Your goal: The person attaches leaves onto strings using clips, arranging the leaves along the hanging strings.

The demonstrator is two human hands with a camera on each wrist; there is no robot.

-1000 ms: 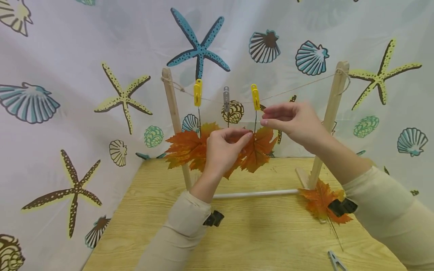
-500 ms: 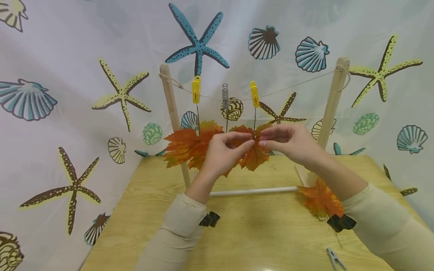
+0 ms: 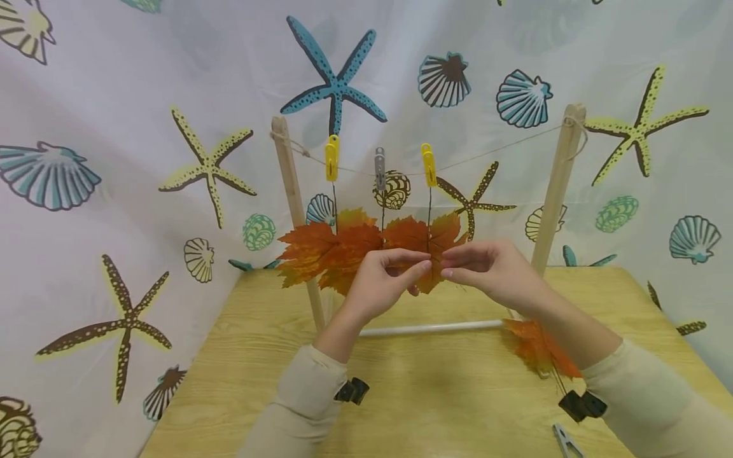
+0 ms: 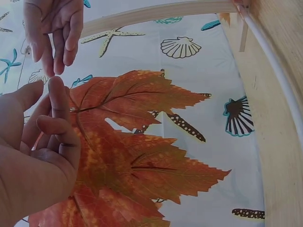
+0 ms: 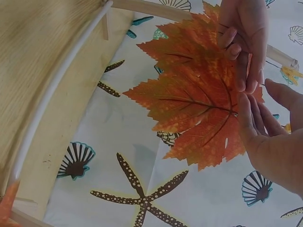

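Three orange artificial maple leaves hang by thin stems from clothespins on a twine line: a left yellow clothespin [image 3: 331, 159], a grey clothespin [image 3: 380, 168] and a right yellow clothespin [image 3: 429, 166]. My left hand [image 3: 378, 286] and right hand [image 3: 504, 275] come together in front of the rightmost maple leaf [image 3: 413, 233], hiding part of it. Fingertips of both hands nearly meet near its centre. In the left wrist view, the left thumb stands apart from the lightly bent fingers. Fairly straight fingers lie against or close to the leaf [image 5: 189, 104] on the right hand; contact is unclear.
Wooden posts, left [image 3: 291, 172] and right [image 3: 558, 184], carry the twine, with a white rod [image 3: 435, 328] low between them. Another maple leaf [image 3: 535, 346] lies by the right post's base. A loose grey clothespin [image 3: 567, 440] rests near the table's front.
My right hand has come down from beside the right yellow clothespin to the leaf, meeting the left hand. Both hands have since moved slightly lower together. The clothespins stay on the line.
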